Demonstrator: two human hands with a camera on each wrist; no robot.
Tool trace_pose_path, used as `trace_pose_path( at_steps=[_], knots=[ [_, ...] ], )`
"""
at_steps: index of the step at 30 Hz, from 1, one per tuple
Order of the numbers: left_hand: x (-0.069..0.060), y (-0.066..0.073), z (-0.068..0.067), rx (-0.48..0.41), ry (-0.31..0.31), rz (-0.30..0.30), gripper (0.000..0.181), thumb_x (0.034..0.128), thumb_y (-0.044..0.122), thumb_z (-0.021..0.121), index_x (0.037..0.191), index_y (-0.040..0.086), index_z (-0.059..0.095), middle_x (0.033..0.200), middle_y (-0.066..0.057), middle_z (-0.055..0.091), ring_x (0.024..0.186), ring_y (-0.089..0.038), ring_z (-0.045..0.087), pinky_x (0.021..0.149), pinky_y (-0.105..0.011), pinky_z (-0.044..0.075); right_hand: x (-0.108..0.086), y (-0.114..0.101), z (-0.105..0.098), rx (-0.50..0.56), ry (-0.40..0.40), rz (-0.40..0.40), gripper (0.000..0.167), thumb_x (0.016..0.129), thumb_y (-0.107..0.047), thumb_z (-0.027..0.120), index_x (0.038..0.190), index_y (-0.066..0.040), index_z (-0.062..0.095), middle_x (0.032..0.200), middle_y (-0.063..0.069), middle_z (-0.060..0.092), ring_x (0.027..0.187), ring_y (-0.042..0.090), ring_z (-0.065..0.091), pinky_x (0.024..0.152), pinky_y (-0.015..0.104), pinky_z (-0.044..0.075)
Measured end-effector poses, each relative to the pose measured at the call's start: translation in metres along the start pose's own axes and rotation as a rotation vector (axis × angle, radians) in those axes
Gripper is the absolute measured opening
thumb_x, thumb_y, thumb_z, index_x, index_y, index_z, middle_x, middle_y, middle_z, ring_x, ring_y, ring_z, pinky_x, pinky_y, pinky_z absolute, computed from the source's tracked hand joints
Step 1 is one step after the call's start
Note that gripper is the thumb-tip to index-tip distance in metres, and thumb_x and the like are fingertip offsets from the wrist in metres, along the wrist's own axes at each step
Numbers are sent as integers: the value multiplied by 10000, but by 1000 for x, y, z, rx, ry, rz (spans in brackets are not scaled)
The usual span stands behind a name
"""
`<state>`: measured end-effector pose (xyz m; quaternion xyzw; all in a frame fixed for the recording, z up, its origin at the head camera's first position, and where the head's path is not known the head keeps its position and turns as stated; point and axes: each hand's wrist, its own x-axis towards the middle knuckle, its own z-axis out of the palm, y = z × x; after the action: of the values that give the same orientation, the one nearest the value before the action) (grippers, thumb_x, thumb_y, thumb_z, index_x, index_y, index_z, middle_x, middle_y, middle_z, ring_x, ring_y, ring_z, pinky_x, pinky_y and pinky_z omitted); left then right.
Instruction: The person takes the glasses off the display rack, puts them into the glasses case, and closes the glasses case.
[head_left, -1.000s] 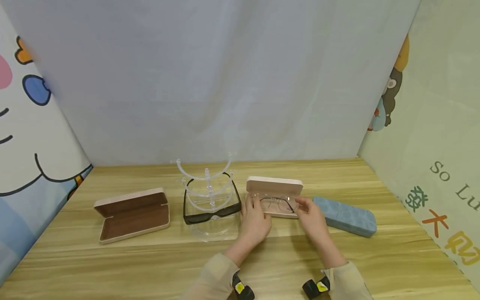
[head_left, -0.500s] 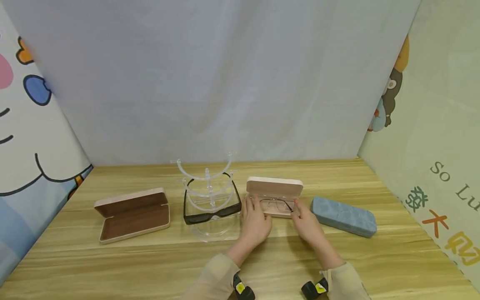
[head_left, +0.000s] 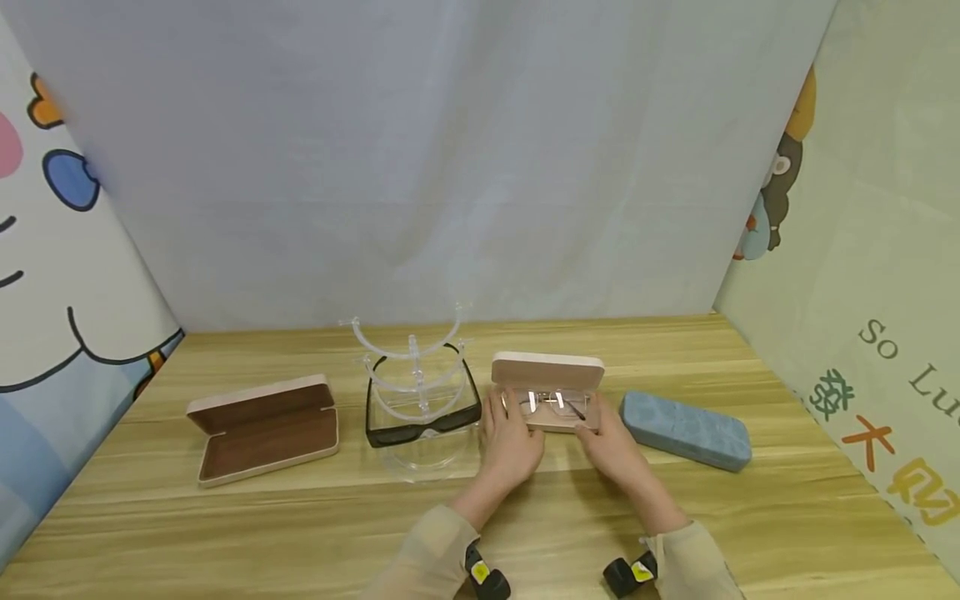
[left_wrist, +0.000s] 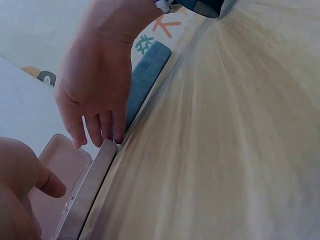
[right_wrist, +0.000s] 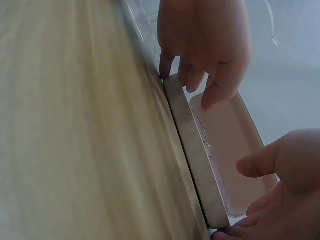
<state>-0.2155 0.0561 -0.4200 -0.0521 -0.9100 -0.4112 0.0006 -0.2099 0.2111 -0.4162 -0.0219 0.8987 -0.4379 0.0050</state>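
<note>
Left hand (head_left: 512, 446): lower centre of the frame, thumb and fingers apart, fingertips touching left end of the pink glasses case (head_left: 550, 372).
Right hand (head_left: 613, 450): lower right of centre, at the case's right end; thumb and fingers apart, tips touching; firmness of hold, can't tell.
Pink glasses case: just right of frame centre, lid up, flat on the wooden table (head_left: 300, 542), between the hands.
Thin-framed glasses (head_left: 545, 399): lying inside that case.
Clear stand (head_left: 420, 388): mid-frame, near left hand, upright, tiered.
Black glasses (head_left: 452, 423): on the stand.
Blue case (head_left: 686, 430): right of centre, closed, angled, near right hand.
Brown-lined case (head_left: 272, 442): left of frame, open, well apart from hands.
Backdrop: pale curtain (head_left: 420, 167) across the top; cartoon panel (head_left: 71, 179) at left edge, green panel (head_left: 885, 250) with lettering at right edge.
Wrists: beige sleeves (head_left: 438, 546), black cameras (head_left: 491, 582), bottom of frame.
</note>
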Motion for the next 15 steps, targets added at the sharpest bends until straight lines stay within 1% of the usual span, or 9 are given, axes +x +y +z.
trace_pose_path(
  at_steps=[2,5,7,9,13,15],
  knots=[
    [0,1,1,8,2,7,750,829,161,506,1441,-25,113,1484,-269,32,1368,-406,27,1064,-594,107,0,0,-4,5,-1,26,623,924,-95,439,1405,113,100,1432,319,189,1323,429,193,1073,520,184],
    [-1,1,3,8,22,20,786,812,164,531,1443,-20,100,1484,-266,35,1358,-424,52,1048,-617,116,-2,0,-11,-25,-8,83,625,942,-132,409,1396,139,74,1424,337,182,1316,436,198,1065,520,201],
    [-1,2,4,-7,32,15,814,808,175,548,1446,-14,78,1488,-254,28,1354,-431,62,1049,-616,113,-3,0,-16,-42,-6,113,627,952,-155,390,1395,140,60,1413,350,194,1303,448,218,1057,529,207],
    [-1,2,4,-26,34,7,846,807,191,567,1449,-7,54,1495,-237,14,1349,-440,71,1051,-612,112,-4,0,-19,-44,-7,139,631,961,-174,372,1408,114,33,1411,348,203,1282,464,258,1041,542,239],
    [-1,4,3,-46,35,6,878,819,223,585,1447,-12,19,1499,-225,23,1331,-468,96,1046,-614,122,-3,2,-23,1,-1,111,656,956,-136,380,1436,36,-34,1418,333,199,1219,492,347,989,536,334],
    [0,4,2,-49,55,10,902,817,233,602,1446,-12,3,1492,-233,66,1325,-468,120,1038,-619,141,-1,3,-24,28,-1,85,689,954,-125,390,1449,-34,-81,1429,319,187,1208,493,363,961,522,375]
  ],
)
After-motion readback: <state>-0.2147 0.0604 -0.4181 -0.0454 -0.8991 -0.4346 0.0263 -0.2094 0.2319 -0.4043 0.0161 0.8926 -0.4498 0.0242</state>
